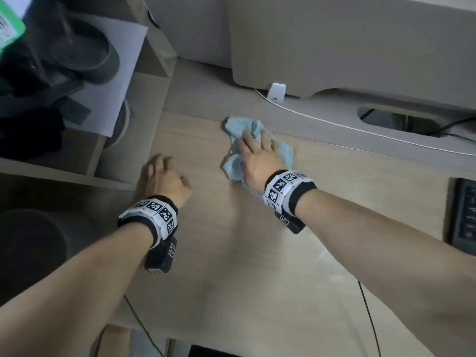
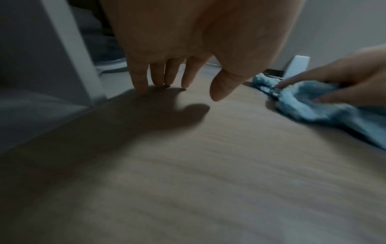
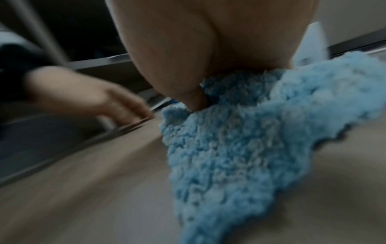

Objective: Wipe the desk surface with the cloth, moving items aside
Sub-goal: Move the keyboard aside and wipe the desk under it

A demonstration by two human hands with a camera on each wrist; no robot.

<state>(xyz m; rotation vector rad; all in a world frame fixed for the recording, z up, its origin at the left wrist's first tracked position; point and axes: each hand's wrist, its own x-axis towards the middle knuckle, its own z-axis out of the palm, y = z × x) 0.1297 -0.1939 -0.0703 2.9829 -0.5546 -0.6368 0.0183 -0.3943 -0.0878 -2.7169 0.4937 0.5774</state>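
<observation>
A fluffy light blue cloth (image 1: 235, 126) (image 2: 300, 100) (image 3: 240, 148) lies crumpled on the pale wooden desk (image 1: 231, 253) toward the back middle. My right hand (image 1: 255, 153) presses flat on the cloth with straight fingers. My left hand (image 1: 164, 176) (image 2: 167, 77) rests its fingertips on the bare desk near the left edge, a hand's width left of the cloth; it holds nothing and its fingers are loosely bent.
A white cable (image 1: 334, 124) runs along the raised back ledge, next to a small white clip (image 1: 277, 92). A dark keypad-like device (image 1: 463, 215) lies at the right edge. Shelves (image 1: 77, 99) with paper and dark items stand on the left. A cable cut-out (image 1: 396, 121) opens at the back right.
</observation>
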